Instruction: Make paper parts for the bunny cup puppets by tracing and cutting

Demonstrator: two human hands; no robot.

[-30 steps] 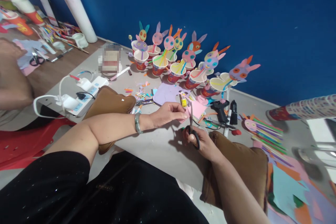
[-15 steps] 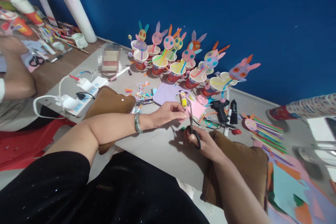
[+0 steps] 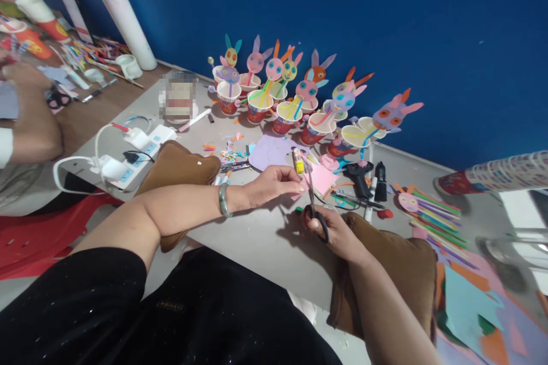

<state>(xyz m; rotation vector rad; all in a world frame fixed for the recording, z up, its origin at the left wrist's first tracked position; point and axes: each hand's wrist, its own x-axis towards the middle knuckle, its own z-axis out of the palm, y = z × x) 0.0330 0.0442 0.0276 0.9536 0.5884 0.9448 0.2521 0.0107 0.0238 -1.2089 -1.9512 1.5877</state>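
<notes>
Black-handled scissors (image 3: 322, 227) are gripped in my right hand (image 3: 340, 235), with the blades pointing up and away from me. My left hand (image 3: 276, 185) is pinched on a small piece of pink paper (image 3: 296, 196), close beside the scissor blades. Most of this piece is hidden by the fingers. Just beyond the hands lie a small yellow-labelled tube or bottle (image 3: 298, 161), a pink sheet (image 3: 324, 178) and a purple sheet (image 3: 272, 152). A black glue gun (image 3: 359, 177) rests to the right of them.
Paper cups with rabbit faces (image 3: 274, 108) line the blue wall. Brown cushions (image 3: 389, 256) lie near both forearms. A power strip (image 3: 148, 151) is at left, stacked cups (image 3: 505, 174) and coloured sticks (image 3: 440, 217) at right. Another person's arm (image 3: 36, 120) is at far left.
My hands stay almost in place, and the scissors have shifted only slightly. At far left, the other person's hand has moved a little.
</notes>
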